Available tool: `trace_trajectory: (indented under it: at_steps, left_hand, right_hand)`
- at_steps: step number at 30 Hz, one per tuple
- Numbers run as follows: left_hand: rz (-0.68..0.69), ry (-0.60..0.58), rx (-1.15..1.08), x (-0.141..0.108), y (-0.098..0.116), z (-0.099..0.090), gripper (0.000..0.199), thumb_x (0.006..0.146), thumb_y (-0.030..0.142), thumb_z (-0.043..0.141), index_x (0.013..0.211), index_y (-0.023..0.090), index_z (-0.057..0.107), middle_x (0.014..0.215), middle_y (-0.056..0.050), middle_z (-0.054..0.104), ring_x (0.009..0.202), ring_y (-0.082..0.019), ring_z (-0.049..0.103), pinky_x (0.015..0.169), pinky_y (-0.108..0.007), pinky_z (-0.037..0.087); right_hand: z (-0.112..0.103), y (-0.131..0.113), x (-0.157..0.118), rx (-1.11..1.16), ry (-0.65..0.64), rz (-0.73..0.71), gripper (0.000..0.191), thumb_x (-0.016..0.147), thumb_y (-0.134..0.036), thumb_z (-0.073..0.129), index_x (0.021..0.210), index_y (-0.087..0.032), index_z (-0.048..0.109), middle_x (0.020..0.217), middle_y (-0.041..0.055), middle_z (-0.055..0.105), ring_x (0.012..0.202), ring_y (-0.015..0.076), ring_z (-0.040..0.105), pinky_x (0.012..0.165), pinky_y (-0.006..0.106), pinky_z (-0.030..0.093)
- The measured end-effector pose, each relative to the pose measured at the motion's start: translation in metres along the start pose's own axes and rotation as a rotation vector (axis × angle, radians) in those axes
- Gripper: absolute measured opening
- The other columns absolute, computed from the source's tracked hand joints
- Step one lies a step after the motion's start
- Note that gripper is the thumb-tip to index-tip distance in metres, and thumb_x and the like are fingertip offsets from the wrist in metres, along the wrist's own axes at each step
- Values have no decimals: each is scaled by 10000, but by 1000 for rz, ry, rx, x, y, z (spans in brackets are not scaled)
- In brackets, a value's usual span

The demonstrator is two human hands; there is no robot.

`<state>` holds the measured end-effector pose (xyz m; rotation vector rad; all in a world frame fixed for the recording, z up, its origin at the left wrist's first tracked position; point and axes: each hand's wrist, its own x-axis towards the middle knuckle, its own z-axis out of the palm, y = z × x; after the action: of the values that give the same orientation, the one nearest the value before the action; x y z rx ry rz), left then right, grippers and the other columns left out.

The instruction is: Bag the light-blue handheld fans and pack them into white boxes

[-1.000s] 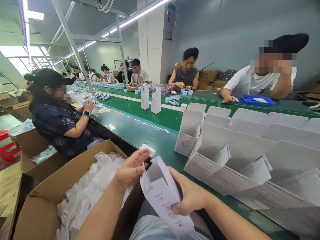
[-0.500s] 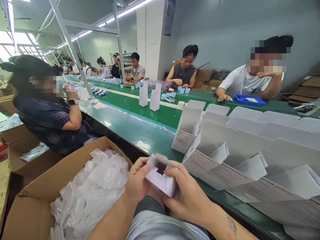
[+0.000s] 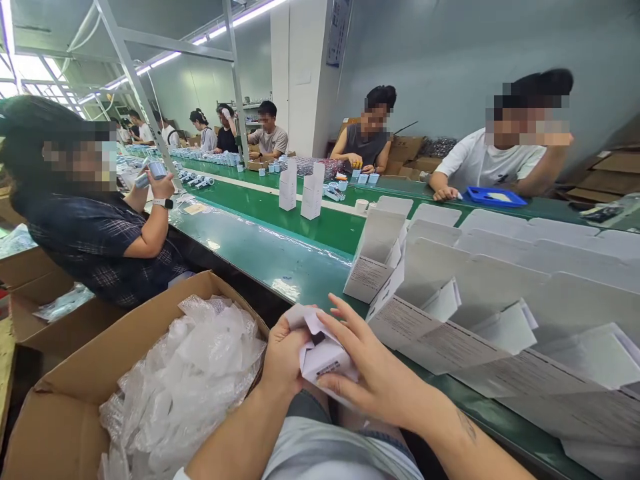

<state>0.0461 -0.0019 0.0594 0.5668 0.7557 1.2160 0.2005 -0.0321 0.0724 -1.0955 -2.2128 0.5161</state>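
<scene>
A small white box (image 3: pixel 327 360) with printing and a dark opening is held over my lap. My left hand (image 3: pixel 284 353) grips its left side, the thumb near the opening. My right hand (image 3: pixel 363 363) is on its right side, thumb on the printed face and index finger at a flap, the other fingers raised and spread. To the right stand rows of open white boxes (image 3: pixel 440 333) with raised flaps. Two more white boxes (image 3: pixel 312 193) stand upright on the green belt.
A cardboard carton (image 3: pixel 65 413) of bubble-wrap bags (image 3: pixel 185 373) is at my lower left. A person in a plaid shirt (image 3: pixel 95 227) sits left, holding light-blue items. Others sit across the belt (image 3: pixel 250 200), one beside a blue tray (image 3: pixel 495 197).
The box in my hands has turned, showing a printed face. My right hand's fingers have lifted and spread. The person at left has lowered their hands, which now show light-blue items.
</scene>
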Motion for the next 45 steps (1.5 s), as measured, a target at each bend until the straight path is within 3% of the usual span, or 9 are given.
trace_trajectory:
  at_steps: [4,10,15,22,29,36,38,41,45]
  left_hand:
    - [275,36,255,-11,-6,-13,251,800,275,660,1037,235,732,1044,-35,736,957,-217,664,831,-321,518]
    - [242,-456,402,-11,23,-27,311,825,472,665,923,190,752,1412,-129,569,1198,-322,586,959,-415,472]
    - [-7,-429,265,-5,30,-11,486,656,249,840,1096,233,634,1372,-98,580,1018,-230,625,781,-308,505]
    - [-7,-194,303,-19,17,-3,465,620,154,736,1074,189,641,904,-31,670,742,-151,577,637,-243,464]
    - [79,-216,355,-24,10,-14,411,753,167,664,1158,219,617,1054,-42,668,856,-165,592,732,-254,483]
    - [54,-538,187,-14,18,-28,647,754,345,795,1345,303,536,1451,-64,488,1160,-234,557,907,-314,486]
    - [61,-399,42,-9,18,-31,643,745,485,788,1312,281,563,1449,-69,498,1246,-254,515,970,-337,466]
    - [-143,-112,-80,-8,6,-35,580,820,658,620,1135,172,648,1193,-118,659,1145,-264,593,927,-353,481]
    - [-657,-442,-169,-17,-11,-40,849,782,824,462,1277,146,593,1110,-163,703,945,-336,681,741,-426,531]
  right_hand:
    - [21,-3,-9,-52,274,-131,857,779,-246,746,1462,-265,228,1498,198,333,1367,355,414,1050,552,456]
    - [10,-16,-4,88,270,-31,580,683,-121,678,1189,-278,442,1389,124,457,1241,299,559,922,392,553]
    - [11,-21,-7,91,289,-25,731,709,-137,709,1258,-286,249,1435,169,441,1184,290,599,907,432,550]
    - [13,-17,-11,160,123,157,898,661,-150,739,1435,-248,295,1297,126,598,1040,266,677,823,370,587]
    - [6,-11,-8,233,50,147,963,633,-156,770,1455,-285,284,1332,105,584,1046,266,674,869,375,573]
    - [-5,-16,-9,184,76,-63,980,639,-131,724,1494,-223,253,1467,157,463,1250,305,572,975,381,543]
    - [-13,-17,-9,182,118,-92,976,649,-149,745,1499,-193,267,1427,167,502,1204,294,605,951,361,560]
    - [-20,-16,-6,158,306,-304,979,733,-154,777,1530,-211,210,1495,172,429,1348,307,484,1088,435,469]
    - [-11,-7,-3,21,290,-617,878,902,-152,647,1566,-272,85,1562,106,364,1486,271,261,1200,547,279]
